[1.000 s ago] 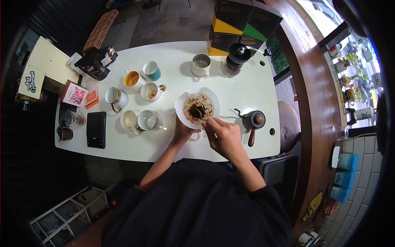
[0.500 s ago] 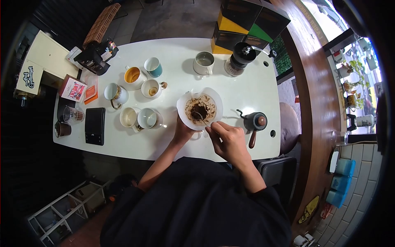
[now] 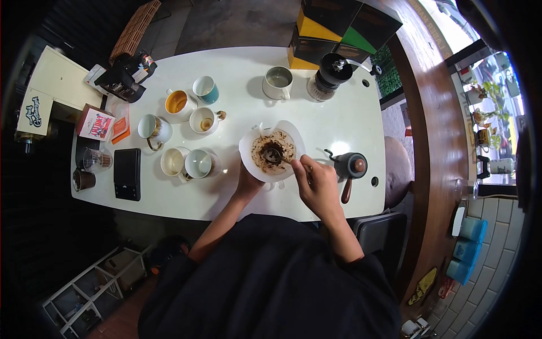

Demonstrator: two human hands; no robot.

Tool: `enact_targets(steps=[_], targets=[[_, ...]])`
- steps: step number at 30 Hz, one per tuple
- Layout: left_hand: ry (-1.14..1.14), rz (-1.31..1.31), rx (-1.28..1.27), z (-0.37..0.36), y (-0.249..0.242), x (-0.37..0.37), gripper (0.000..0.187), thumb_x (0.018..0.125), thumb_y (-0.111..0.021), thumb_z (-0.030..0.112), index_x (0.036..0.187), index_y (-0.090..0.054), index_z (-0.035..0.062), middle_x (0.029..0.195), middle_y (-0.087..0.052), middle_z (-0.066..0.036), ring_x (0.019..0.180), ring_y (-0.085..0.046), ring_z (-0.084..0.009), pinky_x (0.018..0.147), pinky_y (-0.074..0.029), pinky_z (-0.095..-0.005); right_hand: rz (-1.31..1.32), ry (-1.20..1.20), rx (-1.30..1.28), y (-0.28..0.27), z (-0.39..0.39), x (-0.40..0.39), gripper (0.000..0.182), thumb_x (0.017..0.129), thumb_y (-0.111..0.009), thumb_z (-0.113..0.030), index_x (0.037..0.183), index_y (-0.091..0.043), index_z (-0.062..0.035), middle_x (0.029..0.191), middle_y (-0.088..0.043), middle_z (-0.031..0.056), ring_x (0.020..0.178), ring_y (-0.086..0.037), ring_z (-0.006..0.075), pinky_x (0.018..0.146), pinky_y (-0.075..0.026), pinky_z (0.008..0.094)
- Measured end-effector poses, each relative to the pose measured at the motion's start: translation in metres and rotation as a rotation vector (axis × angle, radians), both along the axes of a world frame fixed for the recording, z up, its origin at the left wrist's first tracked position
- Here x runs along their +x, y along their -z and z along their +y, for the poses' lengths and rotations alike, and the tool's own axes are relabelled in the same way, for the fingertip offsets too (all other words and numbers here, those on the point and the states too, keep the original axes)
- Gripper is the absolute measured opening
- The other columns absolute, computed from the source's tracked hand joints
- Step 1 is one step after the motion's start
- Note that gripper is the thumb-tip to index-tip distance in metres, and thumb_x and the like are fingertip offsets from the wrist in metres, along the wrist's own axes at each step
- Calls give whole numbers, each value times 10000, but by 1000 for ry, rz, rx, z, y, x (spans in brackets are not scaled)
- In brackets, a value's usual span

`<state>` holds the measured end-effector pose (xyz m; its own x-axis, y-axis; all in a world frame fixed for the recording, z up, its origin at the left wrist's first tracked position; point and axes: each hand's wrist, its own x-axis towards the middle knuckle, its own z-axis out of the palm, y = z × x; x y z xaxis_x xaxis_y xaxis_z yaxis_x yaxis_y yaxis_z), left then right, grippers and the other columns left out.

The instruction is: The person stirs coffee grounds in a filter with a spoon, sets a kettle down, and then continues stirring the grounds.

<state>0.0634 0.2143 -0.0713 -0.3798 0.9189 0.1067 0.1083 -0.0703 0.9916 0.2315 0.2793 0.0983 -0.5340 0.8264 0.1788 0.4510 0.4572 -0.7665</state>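
Right hand [image 3: 317, 183]: is moving forward since the earlier frame, pinching a thin shiny spoon [image 3: 273, 153]
White cone-shaped paper filter [image 3: 248, 148]: is sitting between both hands
Left hand [image 3: 248, 183]: is reaching under filter; grip hidden, cannot tell
Dark brown grounds [image 3: 266, 146]: are probably needing gentle stirring

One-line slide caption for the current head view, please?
Left hand tucked beneath a paper coffee filter that holds dark grounds, right hand holding a spoon inside it.

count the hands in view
2: the left hand at the near left of the filter, partly hidden; the right hand at the filter's right, holding a spoon.
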Motion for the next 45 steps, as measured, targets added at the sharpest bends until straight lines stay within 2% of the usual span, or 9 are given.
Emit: enact_targets(steps=[6,15,21,27,32,35,36,39,45], targets=[[-21,-5,-10,1,-11,4,773,755,-860,121,1372,-416,-22,1289,-582,-157,1196,-586,-247,1042,-469,-382,-22,163,-83,9,1,8,393,1037,-559,-289,765,-509,-10,510,-476,142,439,-474,338,478,-335,436],[-27,-81,-21,2,-15,5,850,656,-901,21,1363,-429,-13,1277,-594,-135,1178,-599,-242,1018,-497,-379,-144,150,-114,-3,-3,16,446,1081,-402,-336,843,-560,6,626,-557,236,612,-564,469,576,-400,522],[13,-178,-46,2,-8,3,900,580,-927,-15,1343,-450,-5,1254,-603,-115,1121,-623,-217,935,-557,-361,-51,286,-38,-12,-12,49,436,1075,-425,-336,884,-579,24,637,-540,241,606,-556,453,570,-394,504],[13,-239,-44,3,-15,4,873,551,-927,-30,1309,-495,-9,1233,-623,-109,1095,-636,-212,937,-558,-361,-248,624,-23,-8,-24,107,350,1058,-508,-279,873,-544,16,673,-583,178,598,-558,323,579,-391,447],[6,-214,-33,1,-11,4,850,540,-931,-19,1286,-526,-12,1217,-640,-114,1094,-642,-221,952,-543,-367,-310,722,-231,48,-29,140,457,1065,-467,-410,1006,-588,26,808,-652,224,749,-626,395,700,-474,461],[0,-135,-19,1,-7,2,850,543,-939,3,1287,-527,-12,1221,-639,-119,1104,-640,-231,963,-531,-373,-82,624,-475,95,-26,151,467,1069,-459,-409,1024,-598,34,817,-660,166,746,-664,304,689,-491,430],[-1,-106,-19,1,-6,2,844,559,-938,21,1293,-525,-12,1222,-639,-119,1110,-638,-236,973,-525,-376,47,600,-640,95,-24,149,434,1068,-467,-401,1022,-604,8,815,-654,92,702,-661,197,606,-497,343],[5,-106,-23,0,-7,2,833,593,-933,54,1311,-516,-11,1227,-637,-121,1126,-630,-244,992,-512,-382,420,570,-936,105,-19,144,382,1065,-478,-391,1050,-604,-30,840,-655,55,660,-640,136,538,-478,264],[2,-133,0,-1,4,0,759,693,-892,110,1334,-505,-11,1248,-626,-132,1154,-614,-249,1016,-489,-384,725,545,-1171,110,-8,111,351,1064,-483,-392,1035,-582,-56,767,-577,20,626,-615,139,521,-470,277]])
